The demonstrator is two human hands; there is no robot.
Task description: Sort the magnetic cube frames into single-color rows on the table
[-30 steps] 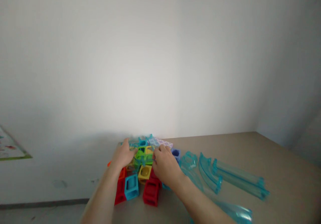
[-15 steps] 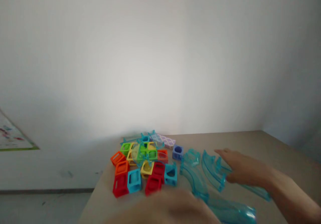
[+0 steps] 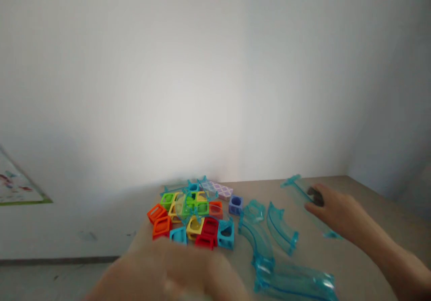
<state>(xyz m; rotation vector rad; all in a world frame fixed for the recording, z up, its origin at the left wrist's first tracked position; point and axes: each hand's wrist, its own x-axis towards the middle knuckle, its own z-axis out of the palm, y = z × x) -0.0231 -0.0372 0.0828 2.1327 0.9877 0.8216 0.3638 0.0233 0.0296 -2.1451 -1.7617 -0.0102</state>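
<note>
My right hand (image 3: 332, 209) grips a clear blue straight track piece (image 3: 298, 186) and holds it lifted above the table at the right. My left hand (image 3: 175, 272) is a blurred shape close to the camera at the bottom, in front of a heap of coloured hollow blocks (image 3: 193, 218); I cannot tell whether it holds anything. The heap has red, orange, yellow, green and cyan pieces, with a purple block (image 3: 235, 205) at its right side.
Curved clear blue track pieces (image 3: 281, 233) lie on the tan table (image 3: 353, 265) right of the heap, a long one (image 3: 292, 283) nearer me. A white wall stands behind. The table's left edge drops to a pale floor with a printed sheet (image 3: 16, 188).
Both hands left the block heap. My right hand went to the right, took a straight track piece and raised it. My left hand pulled back toward the camera.
</note>
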